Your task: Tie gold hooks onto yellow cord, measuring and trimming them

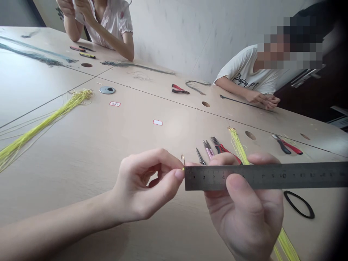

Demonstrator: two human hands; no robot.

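On the long beige table (81, 152), the pliers (219, 148) and a bundle of yellow cord (237, 145) lie close to the person, within easy reach. The right hand (244, 214) grips a steel ruler (266, 176) between thumb and fingers, and the closed left hand (144, 185) pinches a small metal hook (183, 160) against the ruler's end, so it sits at the scale; a yellow thread (183, 169) seems tied there, though it is hard to see.

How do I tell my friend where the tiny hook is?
Find the big pale table, then the left hand at the front. Pinched in it is a tiny curved metal hook with yellow thread, right by the end of the steel ruler. Unlike the pliers on the table, it is held up in the air.
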